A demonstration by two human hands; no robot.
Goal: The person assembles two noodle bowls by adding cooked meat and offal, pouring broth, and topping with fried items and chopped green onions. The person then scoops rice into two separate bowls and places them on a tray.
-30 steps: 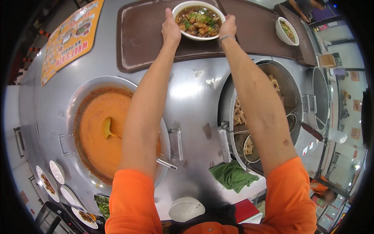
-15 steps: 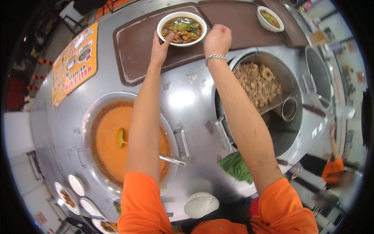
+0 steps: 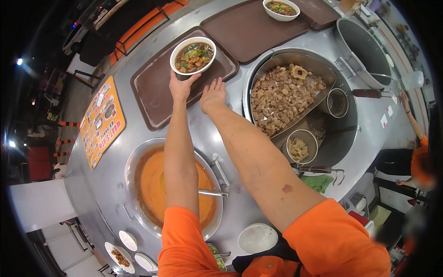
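Observation:
A white bowl [image 3: 193,56] of dark broth with meat chunks and chopped greens is over the brown tray [image 3: 154,104] at the far side of the counter. My left hand [image 3: 181,87] cups its near side, thumb and fingers spread against the wall. Whether the bowl rests fully on the tray, I cannot tell. My right hand [image 3: 213,93], with a bracelet at the wrist, lies open near the tray's near edge, fingers stretched and holding nothing. Below my left forearm is a wide pot [image 3: 143,152] of orange soup with a ladle [image 3: 213,193] in it.
Right of my arm, a large divided pot [image 3: 353,138] holds meat pieces [image 3: 281,92] and wire strainers [image 3: 302,147]. Beyond stand another tray [image 3: 249,32], a second filled bowl [image 3: 282,10] and a lidded pot [image 3: 362,51]. A white bowl [image 3: 257,238] is near me. A co-worker [image 3: 417,161] stands right.
My right hand has come away from the bowl's right side, opened, and dropped to the tray's near edge. My left hand stays at the bowl. The view has shifted.

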